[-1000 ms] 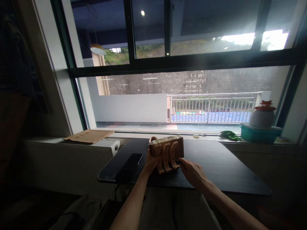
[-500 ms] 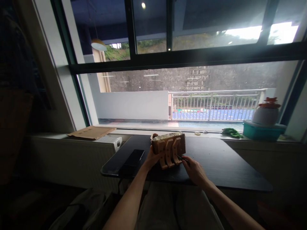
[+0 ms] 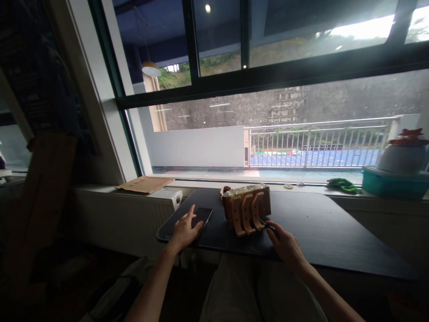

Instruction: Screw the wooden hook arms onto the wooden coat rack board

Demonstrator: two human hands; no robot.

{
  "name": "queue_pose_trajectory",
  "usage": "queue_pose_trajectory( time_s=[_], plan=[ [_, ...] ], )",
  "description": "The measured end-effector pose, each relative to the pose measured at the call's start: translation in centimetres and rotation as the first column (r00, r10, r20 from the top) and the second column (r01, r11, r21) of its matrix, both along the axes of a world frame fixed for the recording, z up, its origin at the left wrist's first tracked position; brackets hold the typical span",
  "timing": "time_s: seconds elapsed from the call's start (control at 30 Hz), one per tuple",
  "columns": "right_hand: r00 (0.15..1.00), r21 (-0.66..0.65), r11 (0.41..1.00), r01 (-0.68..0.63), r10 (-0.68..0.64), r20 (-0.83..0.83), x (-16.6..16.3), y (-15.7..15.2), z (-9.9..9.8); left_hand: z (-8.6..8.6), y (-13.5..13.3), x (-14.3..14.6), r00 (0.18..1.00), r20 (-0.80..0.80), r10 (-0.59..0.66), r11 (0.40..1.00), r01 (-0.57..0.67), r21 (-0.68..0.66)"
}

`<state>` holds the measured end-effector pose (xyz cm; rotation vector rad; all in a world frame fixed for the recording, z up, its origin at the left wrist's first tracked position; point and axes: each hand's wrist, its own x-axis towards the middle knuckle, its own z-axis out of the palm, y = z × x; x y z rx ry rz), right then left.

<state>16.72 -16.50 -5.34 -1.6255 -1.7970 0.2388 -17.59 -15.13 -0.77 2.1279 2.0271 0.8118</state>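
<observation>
My left hand (image 3: 185, 227) lies over the left part of a dark phone (image 3: 205, 216), fingers spread, holding nothing. In my right hand (image 3: 284, 241) is a slim tool with a dark handle (image 3: 271, 226); its kind is too small to tell. Its thin tip reaches the lower part of the rightmost curved wooden piece (image 3: 256, 210). Beside that stand two similar pieces, a middle one (image 3: 246, 214) and a left one (image 3: 237, 218), with small dark spots on them. All three lean against a brown box (image 3: 266, 202) with a shiny, tape-like top.
The black table (image 3: 321, 228) stands below a wide window. A brown paper envelope (image 3: 144, 184) rests on the sill above a white radiator (image 3: 167, 195). To the right are a green cloth (image 3: 343, 185), a teal box (image 3: 392, 181) and a white jar (image 3: 404, 156). A small round object (image 3: 226, 189) sits behind the brown box.
My left hand has let go of the wooden pieces and box and moved left onto the phone. My right hand keeps the tool at the rightmost piece. The view has turned slightly left.
</observation>
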Motion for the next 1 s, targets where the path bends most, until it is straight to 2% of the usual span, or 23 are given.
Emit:
queue_pose_trajectory(
  time_s=[0.13,0.3,0.37,0.47,0.53,0.57,0.6,0.63,0.7,0.83,0.93,1.0],
  plan=[
    [1.000,-0.012,1.000,-0.001,0.001,-0.003,-0.1,-0.1,0.1,0.9,0.4,-1.7,0.988,0.048,0.149,0.986,-0.152,0.067],
    [0.999,-0.014,1.000,0.021,-0.020,0.033,-0.3,-0.4,0.3,0.3,0.9,-3.1,0.982,0.032,0.187,0.979,-0.184,-0.085],
    [0.999,-0.011,1.000,0.028,-0.027,0.038,-0.4,-0.4,0.3,-0.1,1.2,-3.0,0.983,0.017,0.181,0.979,-0.179,-0.101],
    [0.999,0.000,1.000,0.030,-0.030,0.042,-0.4,-0.4,0.2,0.0,1.4,-1.9,0.974,0.026,0.223,0.975,-0.223,-0.009],
    [0.998,0.001,1.000,0.030,-0.030,0.049,-0.4,-0.4,0.2,0.2,1.4,-0.3,0.970,0.096,0.225,0.968,-0.233,0.092],
    [0.998,0.003,1.000,0.030,-0.030,0.055,-0.5,-0.4,0.2,0.3,1.4,0.8,0.969,0.168,0.183,0.968,-0.207,0.140],
    [0.998,0.006,0.999,0.031,-0.032,0.062,-0.5,-0.4,0.2,0.3,1.4,2.1,0.962,0.263,0.078,0.979,-0.123,0.162],
    [0.997,0.011,0.999,0.033,-0.034,0.068,-0.5,-0.4,0.2,0.3,1.5,3.5,0.932,0.361,-0.047,0.986,-0.016,0.169],
    [0.997,0.021,0.999,0.027,-0.028,0.070,-0.4,-0.3,0.1,0.0,2.0,6.6,0.811,0.542,-0.220,0.972,0.137,0.189],
    [0.994,0.034,0.999,-0.030,0.027,0.104,0.5,-0.1,0.3,-1.0,4.0,11.4,0.582,0.775,-0.248,0.968,0.127,0.214],
    [0.960,0.093,0.990,-0.108,0.079,0.268,1.4,0.0,1.2,-1.7,5.2,13.2,0.443,0.843,-0.306,0.952,0.160,0.262],
    [0.908,0.119,0.982,-0.148,0.087,0.409,1.8,0.0,2.1,-2.1,5.7,13.7,0.406,0.860,-0.310,0.950,0.161,0.267]
  ],
)
